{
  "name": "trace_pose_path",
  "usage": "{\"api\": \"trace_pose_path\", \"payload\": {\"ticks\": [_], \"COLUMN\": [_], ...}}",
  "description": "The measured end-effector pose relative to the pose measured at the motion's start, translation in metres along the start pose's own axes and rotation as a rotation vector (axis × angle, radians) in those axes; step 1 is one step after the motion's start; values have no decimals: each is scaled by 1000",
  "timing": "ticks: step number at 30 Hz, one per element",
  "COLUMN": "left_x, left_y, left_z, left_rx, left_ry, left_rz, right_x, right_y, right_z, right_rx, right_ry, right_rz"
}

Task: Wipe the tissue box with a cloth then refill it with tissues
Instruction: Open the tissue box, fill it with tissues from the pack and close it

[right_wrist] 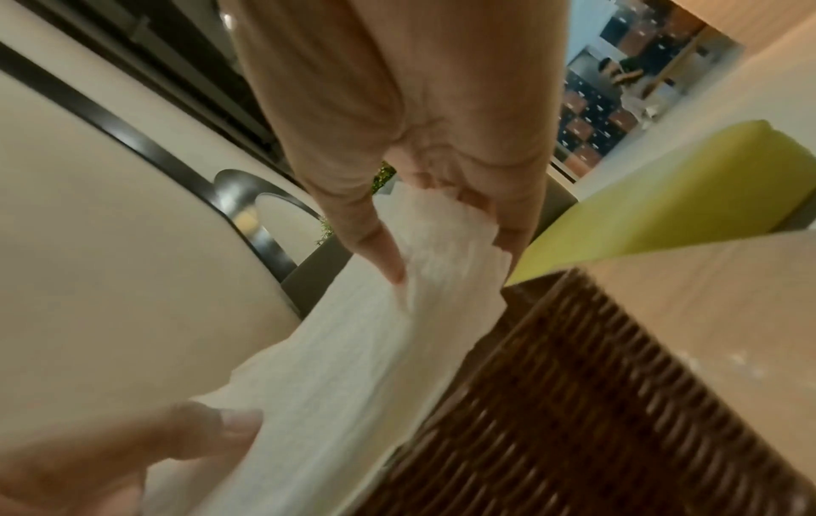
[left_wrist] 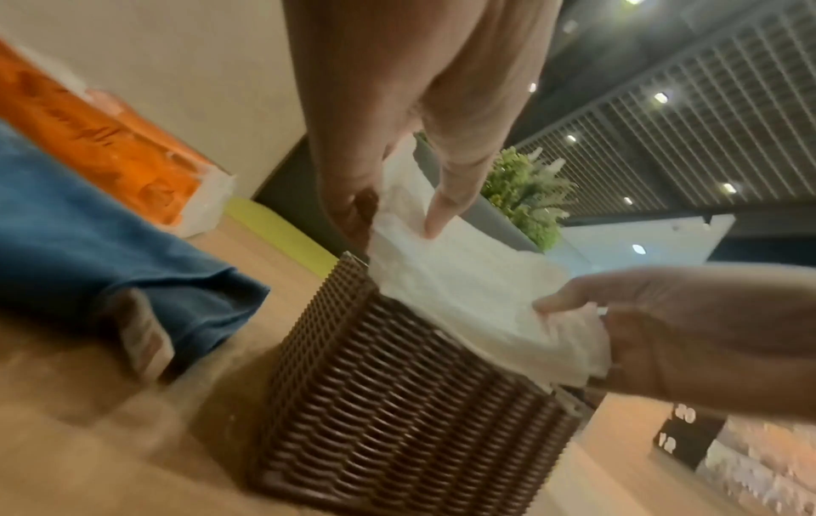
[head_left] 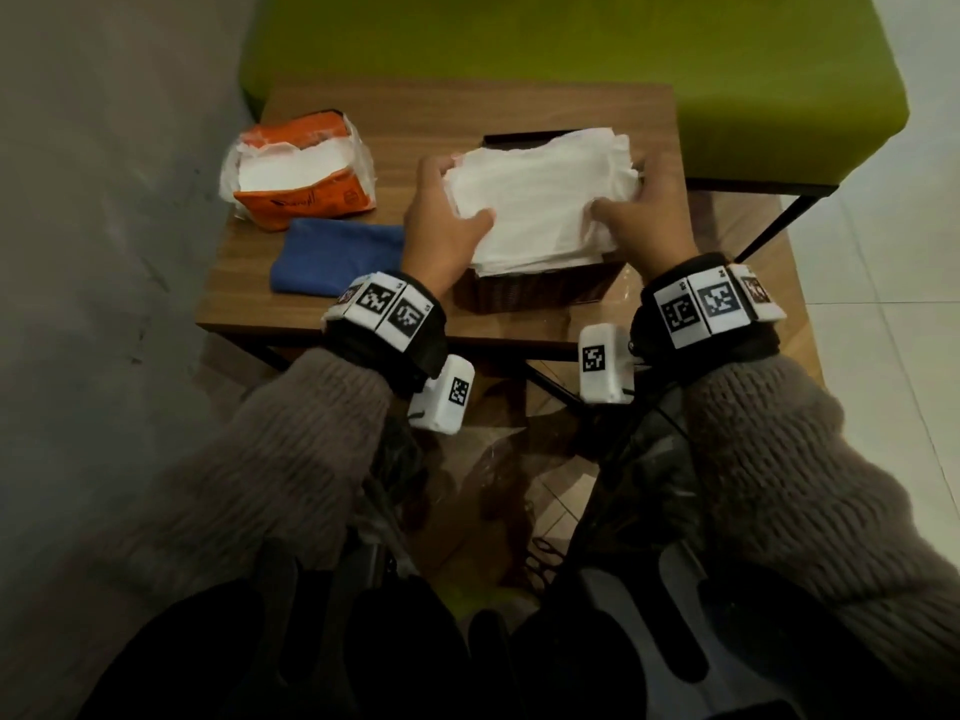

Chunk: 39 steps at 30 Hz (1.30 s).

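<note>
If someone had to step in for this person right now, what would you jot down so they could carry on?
Left hand and right hand each grip one side of the tissue stack.
The stack sits on top of the brown woven tissue box, not yet pushed in.
The blue cloth lies folded on the table, the opened orange tissue pack behind it.
Wiping looks finished, judging by the cloth set aside.
Left: press the stack down inside the box.
</note>
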<state>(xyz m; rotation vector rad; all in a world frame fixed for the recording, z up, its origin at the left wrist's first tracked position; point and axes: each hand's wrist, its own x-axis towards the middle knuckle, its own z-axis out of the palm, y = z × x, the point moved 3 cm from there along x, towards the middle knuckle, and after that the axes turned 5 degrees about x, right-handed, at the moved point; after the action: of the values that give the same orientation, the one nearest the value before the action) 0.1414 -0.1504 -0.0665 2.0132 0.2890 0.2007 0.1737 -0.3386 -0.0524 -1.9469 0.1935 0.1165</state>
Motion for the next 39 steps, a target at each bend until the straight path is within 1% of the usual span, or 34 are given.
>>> {"api": "trace_pose_path", "payload": {"ticks": [2,5,7,8,11,12,13,14,15,16,17,18,19,21,23,25,27,28,29,31,32,33,35,37,38,39], "left_x": [11,21,25,26,26,26,24,21,17,12,6,-1,-6,-11,-10,-8,-6,-4,1,22,34,48,72,93,104,113], "left_y": [1,-4,-10,-13,-16,-16,-14,-11,-9,-8,-7,-7,-8,-12,-17,-21,-19,-17,-13,-14,-18,-25,-39,-56,-66,-75], "left_z": [5,14,18,21,30,31,31,27,23,19,18,19,22,30,35,36,33,27,16,-17,-35,-54,-89,-117,-128,-135], "left_rx": [97,269,367,422,688,756,785,781,758,740,749,793,863,1019,1121,1145,1059,968,861,683,636,612,622,766,838,880], "left_ry": [22,-12,-53,-89,-244,-261,-235,-166,-79,-4,32,26,-15,-131,-220,-296,-353,-331,-263,-52,30,78,98,106,81,25], "left_rz": [64,117,131,135,182,212,243,268,290,316,345,373,385,358,326,304,304,305,298,251,210,171,87,-10,-54,-81], "right_x": [11,17,17,15,9,7,5,3,2,1,0,-2,-3,-3,2,8,9,8,5,0,-2,-4,-6,-7,-8,-9], "right_y": [-1,3,9,12,18,18,18,17,16,16,16,18,19,20,23,23,21,20,18,19,21,23,27,28,27,27], "right_z": [-3,-1,2,3,9,10,11,10,10,10,12,15,19,30,37,43,49,52,55,61,63,66,69,70,70,70], "right_rx": [-87,-226,-361,-471,-801,-866,-905,-902,-858,-784,-701,-632,-613,-694,-830,-926,-952,-935,-905,-866,-868,-880,-925,-961,-970,-977], "right_ry": [41,25,-19,-54,-166,-166,-138,-86,-35,-14,-30,-77,-132,-239,-329,-381,-402,-406,-408,-445,-487,-530,-578,-586,-588,-590], "right_rz": [-57,-111,-145,-152,-156,-182,-231,-297,-358,-395,-404,-391,-368,-286,-135,-25,-14,-37,-70,-129,-132,-118,-92,-87,-86,-86]}}
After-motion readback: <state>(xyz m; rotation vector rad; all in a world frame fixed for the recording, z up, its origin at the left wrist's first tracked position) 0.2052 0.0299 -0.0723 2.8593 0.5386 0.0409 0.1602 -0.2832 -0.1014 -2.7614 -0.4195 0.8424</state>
